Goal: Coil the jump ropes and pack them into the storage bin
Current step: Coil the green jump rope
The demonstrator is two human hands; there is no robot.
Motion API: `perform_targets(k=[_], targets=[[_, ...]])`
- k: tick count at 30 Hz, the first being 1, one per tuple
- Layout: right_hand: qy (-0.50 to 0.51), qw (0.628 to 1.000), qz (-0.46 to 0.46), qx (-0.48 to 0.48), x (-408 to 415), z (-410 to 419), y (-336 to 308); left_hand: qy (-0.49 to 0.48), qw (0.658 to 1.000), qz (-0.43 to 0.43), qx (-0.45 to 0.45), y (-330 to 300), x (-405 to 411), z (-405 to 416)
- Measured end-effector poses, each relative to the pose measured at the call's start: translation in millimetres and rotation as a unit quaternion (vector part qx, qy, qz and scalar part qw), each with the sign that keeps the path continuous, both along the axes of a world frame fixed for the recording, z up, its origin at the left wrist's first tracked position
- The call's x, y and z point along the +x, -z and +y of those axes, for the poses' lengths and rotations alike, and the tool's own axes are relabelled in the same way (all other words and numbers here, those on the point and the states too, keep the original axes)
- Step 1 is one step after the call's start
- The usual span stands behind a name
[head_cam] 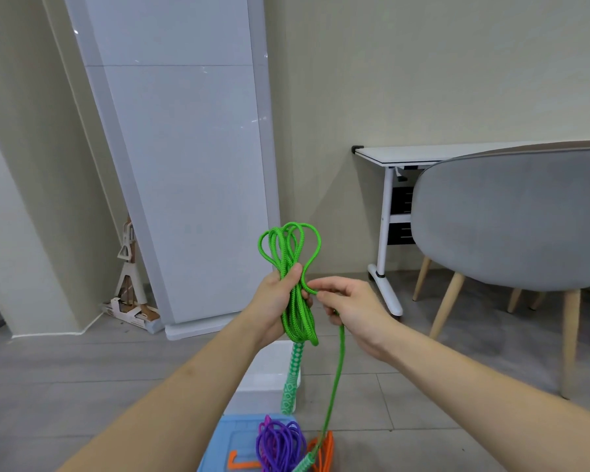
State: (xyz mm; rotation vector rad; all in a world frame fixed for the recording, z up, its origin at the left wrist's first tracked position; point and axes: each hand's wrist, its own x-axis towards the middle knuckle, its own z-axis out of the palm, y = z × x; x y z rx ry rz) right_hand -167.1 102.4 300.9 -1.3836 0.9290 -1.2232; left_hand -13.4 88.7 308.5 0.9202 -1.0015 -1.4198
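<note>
My left hand (276,303) grips a bundle of green jump rope (295,267), its loops fanning out above my fist. One green patterned handle (292,379) hangs below the bundle. My right hand (349,310) pinches a strand of the same rope beside the bundle; the free end runs down to the second green handle (304,466) at the bottom edge. Below lie a coiled purple rope (278,444) and an orange rope (324,451) on a blue surface (225,437); I cannot tell whether it is the storage bin. A white box (269,373) stands behind it.
A grey shell chair (511,216) with wooden legs stands to the right, in front of a white desk (406,155). A tall white panel (184,165) leans on the wall ahead, with a flat mop (128,267) beside it. Grey wood-look floor lies all around.
</note>
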Motion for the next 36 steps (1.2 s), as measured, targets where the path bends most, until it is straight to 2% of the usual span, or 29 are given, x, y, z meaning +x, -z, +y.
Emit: perform_targets(k=[6, 9, 17, 21, 25, 29, 36], targets=[[0.022, 0.998, 0.048, -0.030, -5.7, -2.6, -0.1, 0.048, 0.999, -0.015, 0.006, -1.0, -1.1, 3.1], [0.023, 0.998, 0.043, -0.028, -8.6, -2.9, -0.9, 0.073, 0.997, -0.009, -0.008, -1.8, -2.1, 4.4], [0.014, 1.000, 0.022, -0.011, -17.8, -5.1, -1.2, 0.031, 0.996, -0.072, -0.046, -1.7, 0.8, 0.4], [-0.021, 0.999, 0.028, -0.017, -27.2, -8.1, 4.7, 0.013, 0.999, 0.012, -0.045, -8.6, 0.4, 2.6], [-0.040, 0.994, 0.105, -0.008, -46.6, -10.2, 14.4, -0.052, 0.987, 0.148, -0.035, -17.4, 12.6, -5.2], [-0.076, 0.981, 0.178, 0.015, -67.0, -9.4, 20.8, -0.106, 0.982, 0.152, -0.020, -25.5, 32.1, -8.1], [-0.053, 0.971, 0.232, 0.018, -95.8, -15.2, 22.2, -0.065, 0.987, 0.142, -0.025, -29.4, 61.1, -2.9]])
